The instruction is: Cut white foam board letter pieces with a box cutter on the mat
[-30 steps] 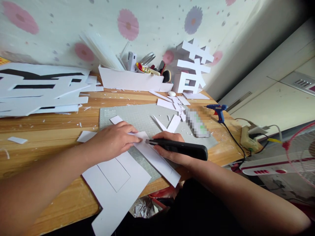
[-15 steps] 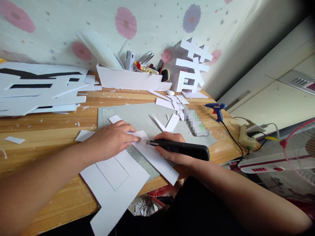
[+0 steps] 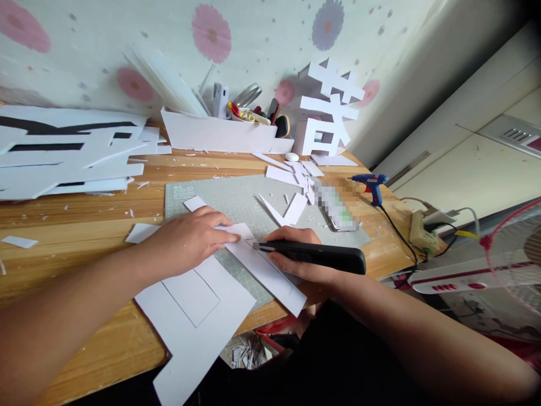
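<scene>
My right hand point(image 3: 298, 248) is closed around a black utility knife point(image 3: 325, 256), its front end over a white foam-board strip point(image 3: 266, 273). Thin pencil lines run along this strip, which lies slantwise and reaches over the table's front edge. My left hand point(image 3: 196, 234) lies flat on the strip's upper part, thumb and fingers stretched toward the knife. Under my left forearm is a larger white sheet point(image 3: 220, 321) with a drawn rectangle; part of it hangs past the edge. A grey-green cutting mat point(image 3: 220, 192) lies beneath the strip.
White offcuts point(image 3: 296, 208) and a pixelated phone-like object point(image 3: 336, 208) lie on the mat. Behind stand a white tool box point(image 3: 220, 134) and a white three-dimensional character point(image 3: 323, 113). A blue glue gun point(image 3: 372, 186) is at right, cut-out boards point(image 3: 51, 152) at left.
The knife and my right hand have shifted very slightly to the right, and the tip sits a little further from my left fingers. My left hand keeps its place on the strip.
</scene>
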Action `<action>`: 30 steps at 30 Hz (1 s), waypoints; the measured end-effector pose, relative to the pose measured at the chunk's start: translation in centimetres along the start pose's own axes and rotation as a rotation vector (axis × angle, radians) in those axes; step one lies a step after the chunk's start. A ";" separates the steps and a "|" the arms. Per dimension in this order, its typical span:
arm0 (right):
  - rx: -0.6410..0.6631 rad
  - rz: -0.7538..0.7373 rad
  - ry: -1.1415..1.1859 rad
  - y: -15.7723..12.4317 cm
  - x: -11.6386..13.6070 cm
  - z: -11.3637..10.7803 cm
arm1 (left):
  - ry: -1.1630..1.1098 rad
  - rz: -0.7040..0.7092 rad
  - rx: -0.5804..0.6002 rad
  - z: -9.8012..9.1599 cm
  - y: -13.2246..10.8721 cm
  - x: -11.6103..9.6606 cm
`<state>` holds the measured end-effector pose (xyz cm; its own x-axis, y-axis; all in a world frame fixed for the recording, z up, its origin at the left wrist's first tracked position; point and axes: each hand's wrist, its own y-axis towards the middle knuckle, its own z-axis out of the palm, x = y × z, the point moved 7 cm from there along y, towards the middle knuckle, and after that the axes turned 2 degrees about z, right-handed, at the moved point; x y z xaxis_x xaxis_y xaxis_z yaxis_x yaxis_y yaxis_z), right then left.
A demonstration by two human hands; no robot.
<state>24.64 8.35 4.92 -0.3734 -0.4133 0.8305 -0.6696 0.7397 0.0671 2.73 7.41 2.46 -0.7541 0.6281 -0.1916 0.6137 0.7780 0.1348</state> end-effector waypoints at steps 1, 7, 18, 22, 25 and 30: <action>0.002 0.004 -0.002 0.0 0.0 0.0 | -0.004 0.003 -0.004 -0.1 0.0 0.0; -0.010 0.001 -0.013 -0.4 0.3 -0.2 | -0.047 0.020 -0.045 -0.2 -0.1 0.2; -0.009 -0.069 -0.072 -0.9 0.1 -0.3 | -0.055 0.031 -0.074 -0.2 -0.4 0.4; -0.023 -0.082 -0.082 -1.1 -0.2 -0.4 | -0.046 0.043 -0.071 -0.2 -0.3 0.4; -0.019 -0.081 -0.078 -1.3 -0.4 -0.4 | -0.037 0.053 -0.066 -0.3 -0.2 0.3; -0.011 -0.094 -0.069 -1.7 -0.2 -0.7 | -0.034 0.038 -0.067 -0.1 -0.3 0.3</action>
<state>26.28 7.54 5.00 -0.3528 -0.5160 0.7806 -0.6965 0.7019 0.1491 2.30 7.42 2.49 -0.7214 0.6574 -0.2178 0.6241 0.7534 0.2070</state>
